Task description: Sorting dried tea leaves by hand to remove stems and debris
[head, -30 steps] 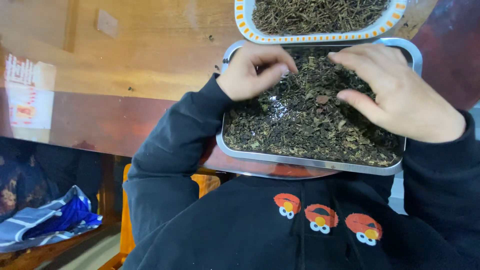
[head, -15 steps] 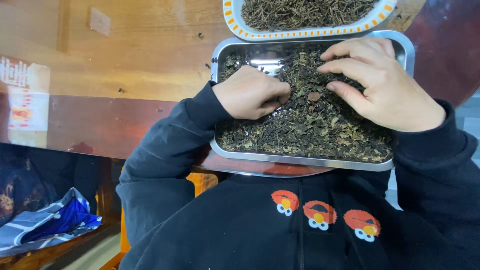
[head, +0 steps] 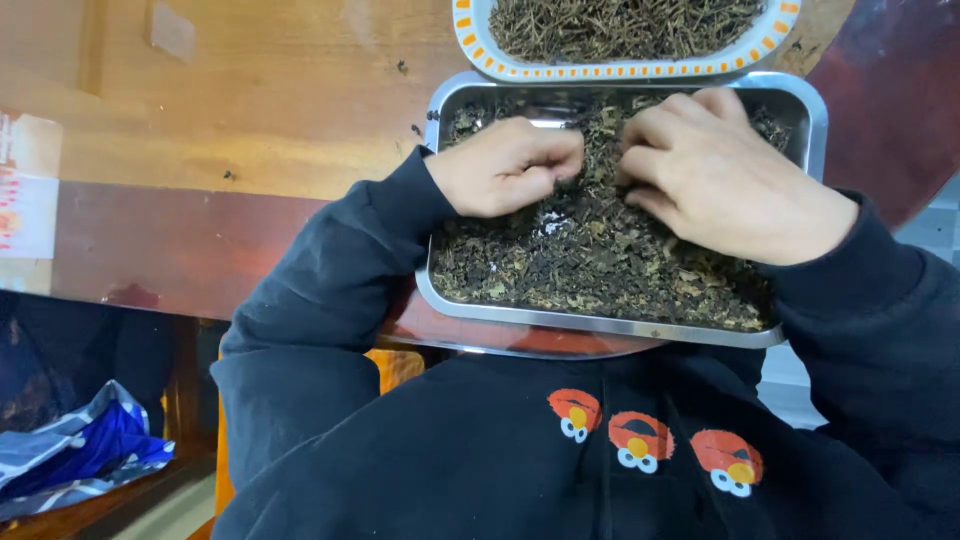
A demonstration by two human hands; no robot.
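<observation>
A shiny metal tray (head: 600, 325) lies at the table's near edge, filled with dark dried tea leaves (head: 590, 260). My left hand (head: 505, 165) rests in the tray's far left part, its fingers curled down into the leaves. My right hand (head: 725, 180) lies over the far right part, fingers bent and pressed into the same pile, close to the left fingertips. Whether either hand pinches a single leaf is hidden. Behind the tray stands a white dish with an orange-patterned rim (head: 480, 45) holding thin dried stems (head: 620, 25).
The wooden table (head: 250, 110) stretches to the left, with a printed paper (head: 25, 185) near its left edge. A blue and grey cloth (head: 80, 450) lies lower left below the table. My dark sleeves and sweatshirt fill the foreground.
Both hands dropped from spread fingers above the leaves into the pile and curled, with the fingertips drawing together near the tray's middle.
</observation>
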